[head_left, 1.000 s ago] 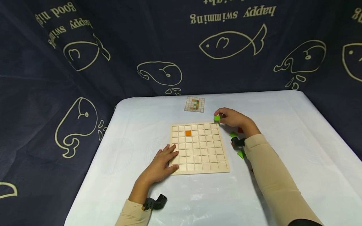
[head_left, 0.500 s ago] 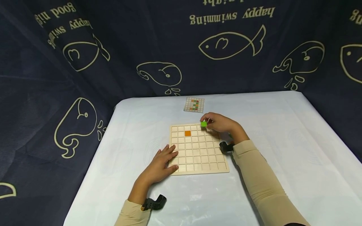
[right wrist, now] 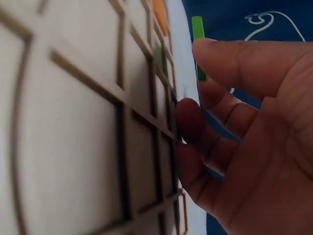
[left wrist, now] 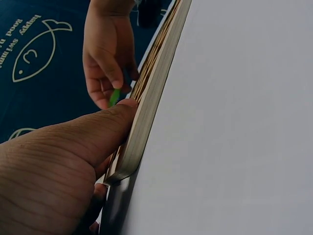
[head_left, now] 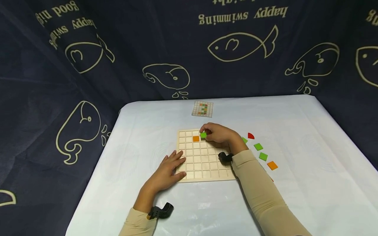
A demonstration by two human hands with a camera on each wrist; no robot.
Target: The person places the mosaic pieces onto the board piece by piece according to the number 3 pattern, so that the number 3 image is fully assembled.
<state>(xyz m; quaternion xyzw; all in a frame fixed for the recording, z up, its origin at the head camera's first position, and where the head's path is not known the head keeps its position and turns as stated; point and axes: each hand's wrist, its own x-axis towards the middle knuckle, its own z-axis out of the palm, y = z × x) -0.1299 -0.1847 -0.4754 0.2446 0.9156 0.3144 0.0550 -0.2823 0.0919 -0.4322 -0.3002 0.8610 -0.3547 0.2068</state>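
My right hand point(head_left: 218, 133) pinches a green square tile point(head_left: 203, 135) between thumb and fingers, over the upper part of the wooden grid board point(head_left: 206, 179). Just left of that tile an orange square tile point(head_left: 196, 139) sits in one of the board's cells. In the right wrist view the green tile point(right wrist: 198, 46) shows edge-on at the thumb tip, held off the grid. My left hand point(head_left: 166, 172) rests on the board's lower left edge with fingers spread. The left wrist view shows its thumb point(left wrist: 120, 120) lying along the board's rim.
Right of the board lie a red quarter-round piece point(head_left: 251, 135), green tiles point(head_left: 258, 146) and an orange tile point(head_left: 272, 165), with another piece partly hidden by the right sleeve. Behind the board lies a small printed pattern card point(head_left: 202, 108). The table point(head_left: 141, 124) has a white cover.
My right hand has carried the green tile leftward from beyond the board's upper right corner to beside the orange tile, uncovering pieces on the right. The left hand has stayed put.
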